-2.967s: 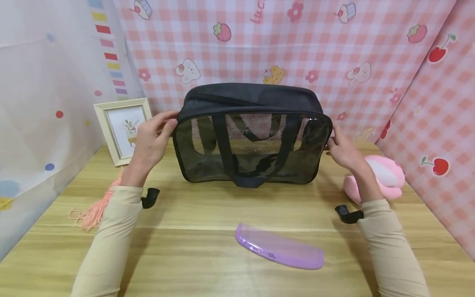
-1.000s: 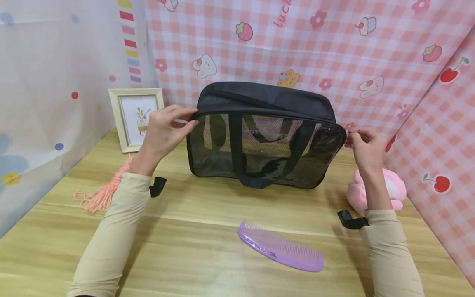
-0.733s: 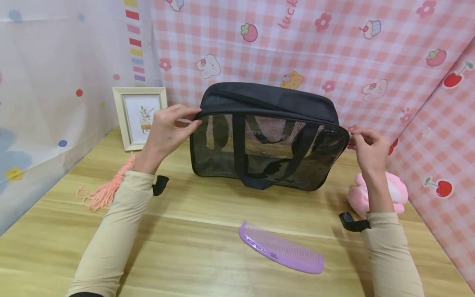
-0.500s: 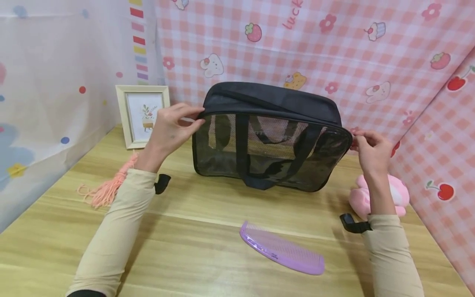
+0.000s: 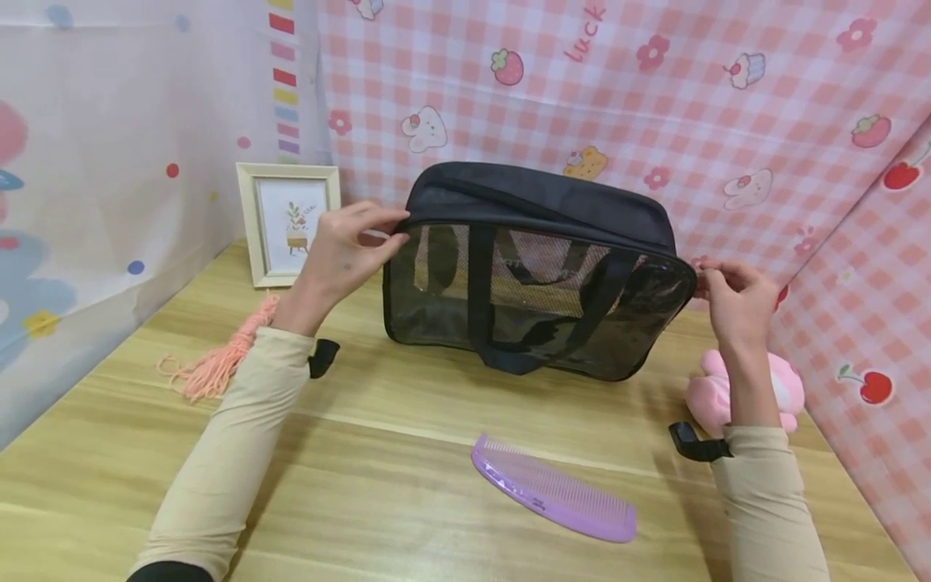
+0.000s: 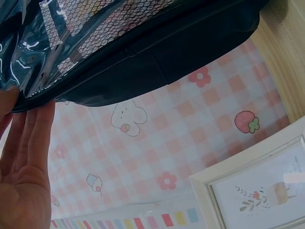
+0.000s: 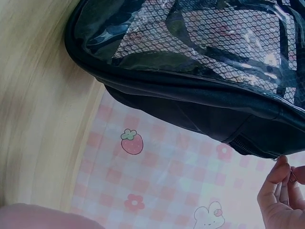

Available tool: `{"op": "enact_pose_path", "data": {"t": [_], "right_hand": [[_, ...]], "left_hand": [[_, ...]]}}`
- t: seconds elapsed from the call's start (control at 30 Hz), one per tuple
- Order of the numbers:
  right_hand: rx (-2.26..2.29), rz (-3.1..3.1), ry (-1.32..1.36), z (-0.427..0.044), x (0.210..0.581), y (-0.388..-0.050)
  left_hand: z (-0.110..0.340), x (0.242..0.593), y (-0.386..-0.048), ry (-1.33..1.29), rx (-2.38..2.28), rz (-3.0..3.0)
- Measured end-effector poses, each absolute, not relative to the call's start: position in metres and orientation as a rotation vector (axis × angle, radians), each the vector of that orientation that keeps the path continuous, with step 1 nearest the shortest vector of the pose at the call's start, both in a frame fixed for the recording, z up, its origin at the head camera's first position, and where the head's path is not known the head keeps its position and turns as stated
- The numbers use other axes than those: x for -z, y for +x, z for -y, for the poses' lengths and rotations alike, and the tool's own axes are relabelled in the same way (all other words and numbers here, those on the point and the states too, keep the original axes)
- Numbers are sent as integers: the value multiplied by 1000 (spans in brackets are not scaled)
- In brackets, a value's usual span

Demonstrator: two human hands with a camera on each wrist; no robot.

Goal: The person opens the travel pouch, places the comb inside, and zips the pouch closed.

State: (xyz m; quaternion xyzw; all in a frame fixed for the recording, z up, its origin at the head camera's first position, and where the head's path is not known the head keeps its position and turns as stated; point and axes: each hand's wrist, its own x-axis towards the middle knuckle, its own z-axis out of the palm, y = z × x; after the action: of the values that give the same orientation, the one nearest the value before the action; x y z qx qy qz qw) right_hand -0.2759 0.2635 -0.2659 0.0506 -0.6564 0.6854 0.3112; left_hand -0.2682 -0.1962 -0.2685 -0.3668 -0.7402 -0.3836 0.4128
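A black toiletry bag (image 5: 444, 323) with clear panels, mesh and dark straps stands at the back of the table, its right side angled nearer. At its upper left corner my left hand (image 5: 338, 255) pinches the piped edge between thumb and fingers. In the left wrist view, that hand (image 6: 28, 167) has the thumb on the clear side and fingers behind. My right hand (image 5: 742, 307) is at the upper right corner. The right wrist view has this hand (image 7: 281, 198) pinching a small zipper pull at the zipper's (image 7: 245, 147) end. The bag's contents are hard to make out.
A purple comb (image 5: 556, 493) lies in front on the wooden table (image 5: 378, 501). Peach yarn (image 5: 225, 356) and a cream picture frame (image 5: 250, 226) are at left. A pink plush toy (image 5: 709, 396) sits behind my right wrist. Printed cloth (image 5: 509, 113) hangs behind.
Since three seconds ago, my right hand has shifted from the bag's side to pinch at its upper corner, and the bag's right end has swung nearer. Lately, mainly the head view shifts.
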Motion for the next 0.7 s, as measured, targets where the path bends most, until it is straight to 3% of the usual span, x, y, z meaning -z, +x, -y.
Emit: {"op": "enact_pose_path", "data": {"t": [0.7], "right_hand": [[-1707,1874,103,-265,260,-273]], "left_hand": [[195,269,-269,-869,1014,1899]]}}
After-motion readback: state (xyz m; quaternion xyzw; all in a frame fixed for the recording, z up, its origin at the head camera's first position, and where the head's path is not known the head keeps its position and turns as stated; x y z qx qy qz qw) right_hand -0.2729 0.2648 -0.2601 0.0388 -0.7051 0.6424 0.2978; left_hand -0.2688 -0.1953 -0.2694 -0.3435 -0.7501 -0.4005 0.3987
